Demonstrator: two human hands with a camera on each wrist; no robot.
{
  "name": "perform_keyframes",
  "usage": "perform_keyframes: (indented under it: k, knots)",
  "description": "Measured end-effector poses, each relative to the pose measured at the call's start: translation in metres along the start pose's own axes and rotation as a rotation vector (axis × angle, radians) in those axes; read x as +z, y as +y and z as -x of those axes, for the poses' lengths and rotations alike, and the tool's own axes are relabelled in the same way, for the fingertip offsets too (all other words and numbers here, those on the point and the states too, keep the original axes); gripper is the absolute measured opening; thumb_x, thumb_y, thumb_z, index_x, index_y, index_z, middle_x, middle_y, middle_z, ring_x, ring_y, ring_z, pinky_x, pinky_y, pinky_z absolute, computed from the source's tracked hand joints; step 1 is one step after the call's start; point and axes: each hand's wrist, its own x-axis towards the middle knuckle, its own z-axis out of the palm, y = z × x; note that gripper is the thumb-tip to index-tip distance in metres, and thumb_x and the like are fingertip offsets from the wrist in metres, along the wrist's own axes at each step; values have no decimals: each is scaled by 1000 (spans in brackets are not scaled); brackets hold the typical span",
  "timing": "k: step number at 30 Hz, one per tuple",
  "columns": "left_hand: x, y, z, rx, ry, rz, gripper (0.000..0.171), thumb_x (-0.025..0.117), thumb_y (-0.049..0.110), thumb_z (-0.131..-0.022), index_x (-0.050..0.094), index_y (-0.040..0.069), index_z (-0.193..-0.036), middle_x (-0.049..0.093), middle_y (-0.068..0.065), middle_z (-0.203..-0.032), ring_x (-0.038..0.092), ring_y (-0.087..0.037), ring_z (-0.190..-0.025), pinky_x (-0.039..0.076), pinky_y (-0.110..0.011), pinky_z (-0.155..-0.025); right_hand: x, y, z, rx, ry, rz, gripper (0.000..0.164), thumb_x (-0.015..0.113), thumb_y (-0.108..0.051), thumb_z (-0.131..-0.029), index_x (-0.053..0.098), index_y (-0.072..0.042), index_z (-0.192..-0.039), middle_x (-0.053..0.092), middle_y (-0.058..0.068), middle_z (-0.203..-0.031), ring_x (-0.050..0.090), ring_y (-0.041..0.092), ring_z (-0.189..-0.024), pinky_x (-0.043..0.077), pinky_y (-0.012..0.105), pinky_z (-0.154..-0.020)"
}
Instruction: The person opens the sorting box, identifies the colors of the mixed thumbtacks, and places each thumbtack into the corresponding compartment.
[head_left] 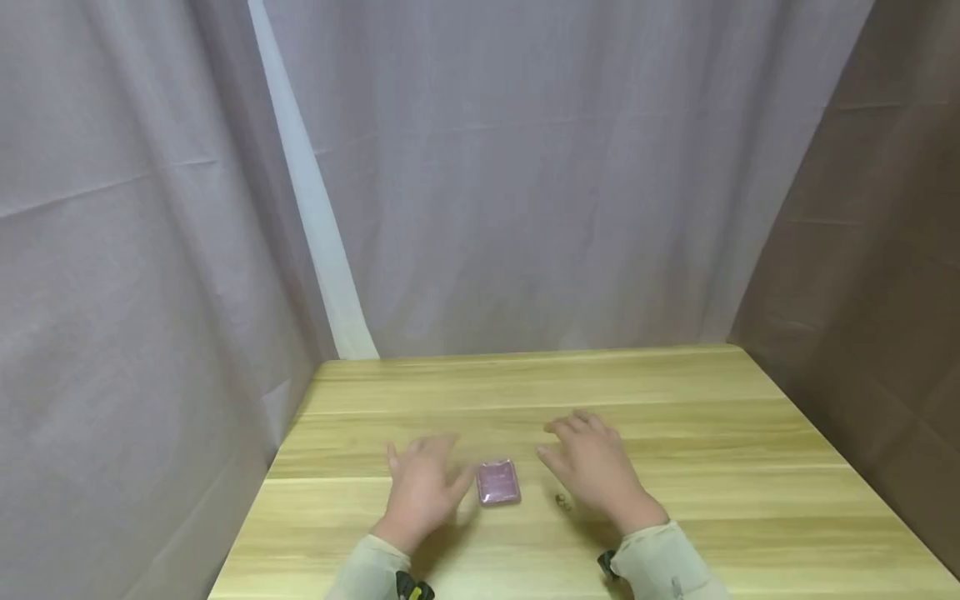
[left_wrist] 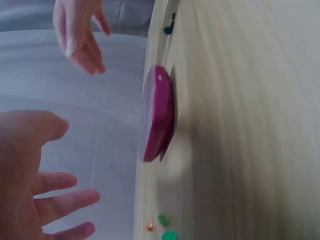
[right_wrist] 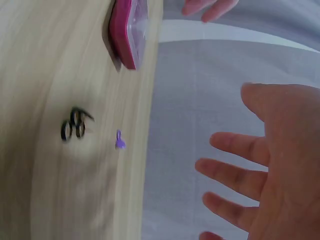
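A small, flat pink case with a clear-looking lid (head_left: 498,483) lies on the wooden table between both hands. Just left of it, my left hand (head_left: 423,487) hovers with fingers spread and holds nothing; it is blurred in the head view. Over the table to the right, my right hand (head_left: 596,467) has its fingers extended and apart, also holding nothing. Below its thumb lie several small dark rings (right_wrist: 76,124). A tiny purple piece (right_wrist: 119,140) sits near them in the right wrist view. Small green (left_wrist: 164,220) and orange (left_wrist: 149,226) pieces show in the left wrist view.
The light wooden table (head_left: 712,417) has grey curtains (head_left: 525,208) behind it and at its sides. A pale strip (head_left: 315,200) shows between curtains at the back left. Dark bands (head_left: 412,586) sit at both sleeve cuffs.
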Motion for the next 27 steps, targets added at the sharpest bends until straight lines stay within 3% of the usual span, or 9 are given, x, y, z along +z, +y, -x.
perform_keyframes:
  k: [4,7,12,18,27]
  knots:
    - [7,4,1,17,-81,28,68,68,52,-84,53,15,-139,61,-5,-136,46,-29,-124,22,-67,-105,5,-6,-3,33,-34,-112,50,51,-54,-96,63,-17,-128,65,7,-129,50,28,-122,43,61,-101]
    - [10,5,0,21,-117,46,73,70,52,-82,50,13,-141,59,-8,-137,46,-30,-124,31,-59,-100,9,-10,-6,56,-54,-176,48,53,-52,-96,63,-17,-127,65,6,-129,54,25,-117,48,57,-98]
    - [15,6,-1,37,-146,53,79,74,56,-76,53,11,-138,61,-9,-135,46,-31,-124,32,-61,-106,16,-13,-8,39,-91,-182,45,58,-52,-93,64,-21,-125,65,3,-128,59,19,-110,54,50,-92]
    - [19,5,-2,28,-168,14,94,78,68,-63,55,14,-137,63,-7,-131,49,-29,-119,39,-58,-97,27,-17,-12,-16,-109,-142,43,66,-49,-89,65,-23,-122,65,0,-129,52,19,-120,47,54,-101]
    - [29,1,-3,55,-202,8,99,85,58,-57,53,13,-139,63,-6,-132,48,-27,-122,36,-58,-99,41,-13,-12,-88,-132,-133,48,70,-50,-84,65,-23,-123,66,-3,-125,54,16,-114,50,52,-97]
